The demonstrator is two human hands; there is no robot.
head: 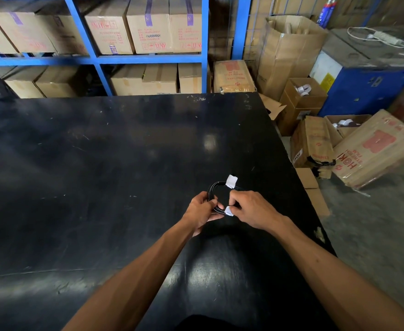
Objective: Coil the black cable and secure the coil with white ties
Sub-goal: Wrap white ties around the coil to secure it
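Observation:
A small coil of black cable (212,189) is held just above the black table (105,168), near its right side. One white tie (231,181) is wrapped around the coil's far side. A second white tie (229,210) sits on the near side of the coil. My left hand (202,209) grips the coil's left and near edge. My right hand (251,209) pinches the second tie between thumb and fingers. The right part of the coil is hidden behind my right hand.
Blue shelving (95,59) with cardboard boxes (148,27) stands behind the table. To the right, past the table's edge, several cardboard boxes (373,149) lie on the floor beside a blue machine (363,75).

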